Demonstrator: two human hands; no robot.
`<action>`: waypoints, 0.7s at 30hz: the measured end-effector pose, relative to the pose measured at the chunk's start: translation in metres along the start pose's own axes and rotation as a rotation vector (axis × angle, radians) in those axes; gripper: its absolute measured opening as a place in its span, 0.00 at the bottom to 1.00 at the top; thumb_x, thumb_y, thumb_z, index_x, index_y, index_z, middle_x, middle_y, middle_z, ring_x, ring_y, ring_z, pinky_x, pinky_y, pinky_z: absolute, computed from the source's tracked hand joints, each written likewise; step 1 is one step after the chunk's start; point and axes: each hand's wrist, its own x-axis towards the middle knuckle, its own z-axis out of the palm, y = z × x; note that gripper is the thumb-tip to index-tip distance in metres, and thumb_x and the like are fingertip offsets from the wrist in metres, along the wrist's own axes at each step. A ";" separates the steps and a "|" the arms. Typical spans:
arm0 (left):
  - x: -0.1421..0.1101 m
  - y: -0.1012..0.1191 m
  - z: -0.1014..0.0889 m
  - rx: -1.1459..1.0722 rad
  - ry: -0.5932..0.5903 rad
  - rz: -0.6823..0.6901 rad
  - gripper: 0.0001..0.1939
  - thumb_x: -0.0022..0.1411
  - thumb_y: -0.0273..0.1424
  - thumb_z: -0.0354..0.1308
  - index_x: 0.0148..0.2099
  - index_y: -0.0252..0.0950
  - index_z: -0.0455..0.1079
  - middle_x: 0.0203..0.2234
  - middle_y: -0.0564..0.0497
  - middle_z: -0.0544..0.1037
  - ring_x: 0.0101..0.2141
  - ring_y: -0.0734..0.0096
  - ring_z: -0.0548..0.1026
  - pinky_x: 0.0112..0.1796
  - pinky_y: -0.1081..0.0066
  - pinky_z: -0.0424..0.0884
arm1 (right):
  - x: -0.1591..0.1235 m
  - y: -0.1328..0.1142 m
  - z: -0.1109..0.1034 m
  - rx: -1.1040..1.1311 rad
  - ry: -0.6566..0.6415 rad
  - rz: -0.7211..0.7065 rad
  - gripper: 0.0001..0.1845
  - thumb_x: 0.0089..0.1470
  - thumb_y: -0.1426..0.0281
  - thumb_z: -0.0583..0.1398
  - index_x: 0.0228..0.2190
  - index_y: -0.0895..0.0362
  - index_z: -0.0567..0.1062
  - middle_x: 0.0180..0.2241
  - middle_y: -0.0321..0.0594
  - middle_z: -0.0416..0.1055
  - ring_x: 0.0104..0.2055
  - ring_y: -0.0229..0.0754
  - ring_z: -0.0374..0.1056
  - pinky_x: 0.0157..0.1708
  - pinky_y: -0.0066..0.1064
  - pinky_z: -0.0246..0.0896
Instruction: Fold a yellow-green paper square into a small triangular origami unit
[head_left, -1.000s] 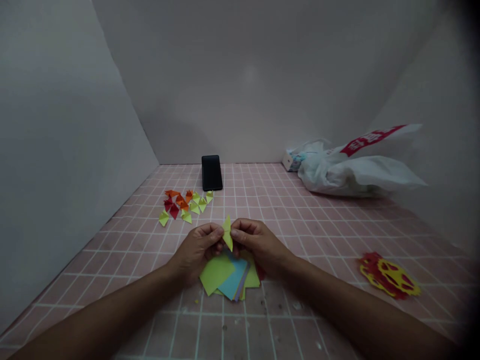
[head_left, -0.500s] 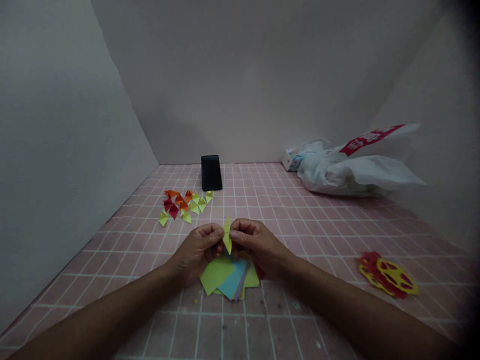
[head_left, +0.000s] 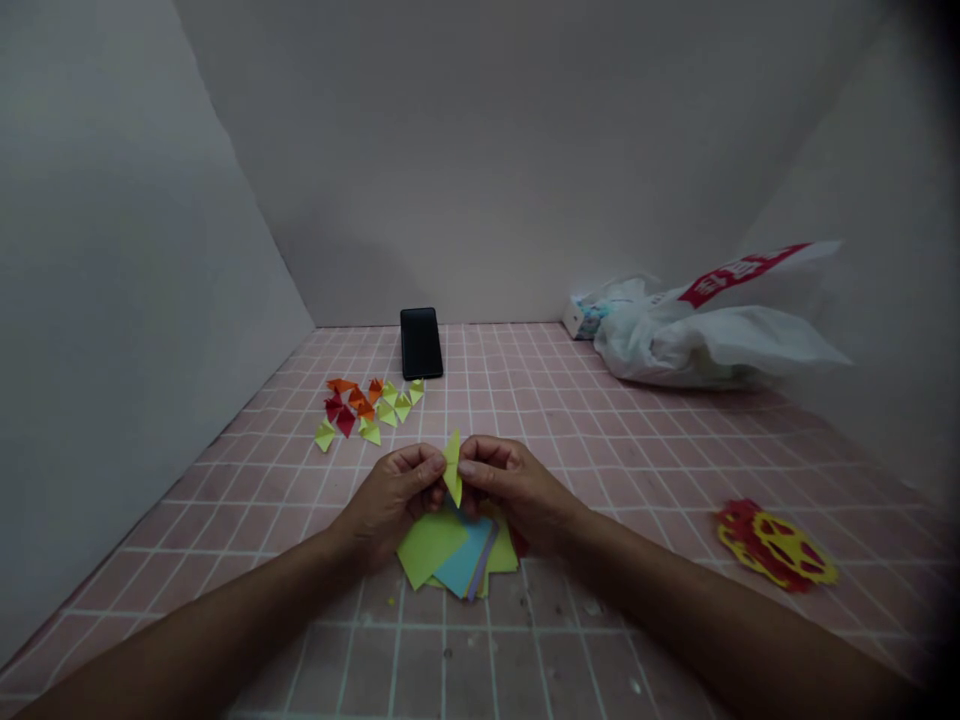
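Between my two hands is a small folded yellow paper (head_left: 453, 468), narrow and pointed at top and bottom. My left hand (head_left: 405, 490) pinches its left side with thumb and fingers. On the other side, the thumb and fingers of my right hand (head_left: 506, 480) grip its right edge. Right below lies a fanned stack of coloured paper sheets (head_left: 435, 545), yellow-green, blue, purple and red, partly hidden by my hands. Several small folded paper pieces (head_left: 365, 405) in red, orange and yellow rest farther off to the left.
A black phone (head_left: 421, 343) lies toward the back wall. At the back right a white plastic bag (head_left: 675, 345) sits against a small patterned box (head_left: 583, 316). Red and yellow paper cut-outs (head_left: 780, 548) lie at right on the pink tiled-pattern surface (head_left: 600, 420).
Both hands keep hold of the folded yellow paper in nearly the same place. The whole view has shifted very slightly.
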 end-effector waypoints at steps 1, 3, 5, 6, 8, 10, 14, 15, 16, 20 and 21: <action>0.000 0.000 0.000 0.002 -0.001 -0.003 0.15 0.53 0.37 0.68 0.26 0.32 0.68 0.17 0.55 0.70 0.20 0.80 0.66 0.24 0.79 0.61 | 0.000 0.000 0.000 0.005 0.001 -0.001 0.11 0.51 0.64 0.66 0.28 0.57 0.72 0.22 0.32 0.70 0.21 0.31 0.63 0.25 0.24 0.55; -0.001 0.001 0.001 0.008 0.006 -0.006 0.16 0.51 0.37 0.69 0.26 0.33 0.67 0.17 0.55 0.70 0.20 0.80 0.66 0.24 0.79 0.60 | 0.000 0.000 0.000 0.004 0.006 -0.001 0.11 0.50 0.64 0.66 0.28 0.57 0.72 0.22 0.32 0.70 0.21 0.31 0.63 0.25 0.24 0.55; -0.001 0.002 0.002 0.015 0.018 -0.008 0.17 0.50 0.38 0.70 0.26 0.33 0.67 0.16 0.55 0.70 0.20 0.80 0.65 0.24 0.79 0.60 | 0.000 0.000 0.000 -0.004 0.010 0.001 0.11 0.50 0.64 0.66 0.29 0.57 0.72 0.21 0.32 0.70 0.21 0.31 0.63 0.25 0.24 0.56; -0.001 0.003 0.002 0.019 0.023 -0.009 0.17 0.50 0.38 0.70 0.26 0.33 0.67 0.16 0.55 0.70 0.20 0.80 0.65 0.23 0.79 0.59 | 0.000 -0.001 0.000 -0.007 0.011 0.002 0.11 0.50 0.64 0.66 0.29 0.57 0.72 0.21 0.32 0.70 0.21 0.31 0.63 0.25 0.24 0.56; -0.001 0.003 0.003 0.026 0.028 -0.005 0.17 0.50 0.38 0.70 0.25 0.33 0.67 0.16 0.55 0.70 0.20 0.80 0.65 0.23 0.79 0.60 | 0.000 0.000 0.000 -0.008 0.009 0.003 0.12 0.50 0.63 0.66 0.29 0.58 0.72 0.21 0.32 0.70 0.21 0.32 0.63 0.25 0.24 0.56; -0.001 0.003 0.003 0.029 0.026 0.002 0.17 0.51 0.38 0.69 0.25 0.33 0.66 0.17 0.55 0.70 0.20 0.80 0.65 0.24 0.79 0.60 | 0.000 0.000 -0.001 -0.004 0.008 0.002 0.12 0.50 0.63 0.66 0.29 0.58 0.72 0.21 0.32 0.70 0.21 0.32 0.63 0.25 0.24 0.56; -0.001 0.002 0.001 0.046 0.023 0.003 0.16 0.52 0.38 0.69 0.26 0.33 0.67 0.17 0.56 0.70 0.20 0.81 0.65 0.24 0.79 0.59 | 0.001 0.001 -0.001 -0.002 0.006 0.009 0.12 0.50 0.64 0.67 0.29 0.58 0.71 0.22 0.31 0.69 0.21 0.31 0.62 0.25 0.24 0.55; -0.001 0.002 0.001 0.049 0.021 0.001 0.16 0.52 0.38 0.69 0.27 0.33 0.67 0.17 0.56 0.70 0.20 0.81 0.65 0.24 0.79 0.60 | 0.001 0.001 -0.001 -0.005 0.007 0.009 0.12 0.50 0.64 0.67 0.29 0.58 0.71 0.22 0.31 0.69 0.21 0.31 0.62 0.25 0.24 0.55; -0.001 0.002 0.001 0.048 0.018 -0.002 0.16 0.52 0.38 0.69 0.27 0.33 0.67 0.17 0.56 0.70 0.20 0.80 0.65 0.24 0.79 0.60 | 0.001 0.001 -0.001 -0.008 0.007 0.010 0.12 0.49 0.64 0.67 0.29 0.58 0.71 0.22 0.31 0.69 0.21 0.31 0.62 0.25 0.24 0.55; -0.001 0.002 0.001 0.021 0.002 -0.020 0.17 0.52 0.38 0.69 0.26 0.32 0.67 0.17 0.55 0.70 0.20 0.80 0.65 0.25 0.79 0.60 | 0.001 0.000 0.001 0.004 0.017 0.016 0.14 0.47 0.63 0.68 0.29 0.57 0.71 0.22 0.31 0.69 0.21 0.31 0.62 0.24 0.24 0.56; -0.001 0.002 0.001 0.013 -0.003 -0.024 0.17 0.52 0.38 0.69 0.26 0.32 0.67 0.17 0.55 0.70 0.20 0.80 0.65 0.25 0.79 0.60 | 0.001 -0.001 0.001 0.008 0.019 0.020 0.15 0.46 0.62 0.69 0.28 0.57 0.71 0.22 0.31 0.69 0.21 0.31 0.62 0.24 0.24 0.56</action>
